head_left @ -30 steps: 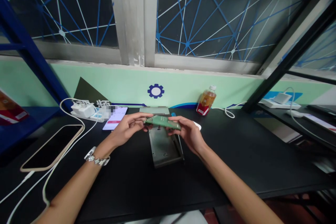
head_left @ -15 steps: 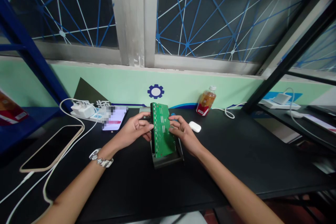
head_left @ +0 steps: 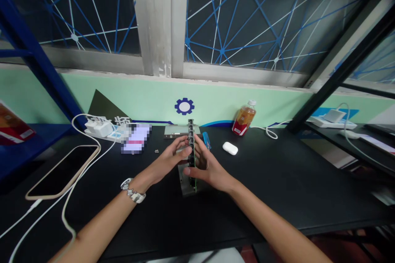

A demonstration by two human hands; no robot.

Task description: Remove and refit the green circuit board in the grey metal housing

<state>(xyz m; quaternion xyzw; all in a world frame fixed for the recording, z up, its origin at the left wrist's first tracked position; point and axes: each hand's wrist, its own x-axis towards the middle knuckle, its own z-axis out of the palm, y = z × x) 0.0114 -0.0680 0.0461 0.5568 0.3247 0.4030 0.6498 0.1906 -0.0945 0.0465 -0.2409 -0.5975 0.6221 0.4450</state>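
Observation:
My left hand (head_left: 168,161) and my right hand (head_left: 206,168) both grip a green circuit board (head_left: 191,139), which stands on its long edge, seen edge-on, with dark ports along the top. The board is held over a grey metal case tray (head_left: 185,184) lying on the black table (head_left: 277,181). A watch sits on my left wrist.
A grey cover plate (head_left: 177,130), a blue screwdriver (head_left: 207,140) and a white earbud case (head_left: 230,148) lie behind my hands. A drink bottle (head_left: 243,118) stands by the wall. Two phones (head_left: 61,170), a power strip (head_left: 100,128) and white cables lie left.
The board was held flat and high, then lay face up over the tray; now it is turned on its edge between both hands.

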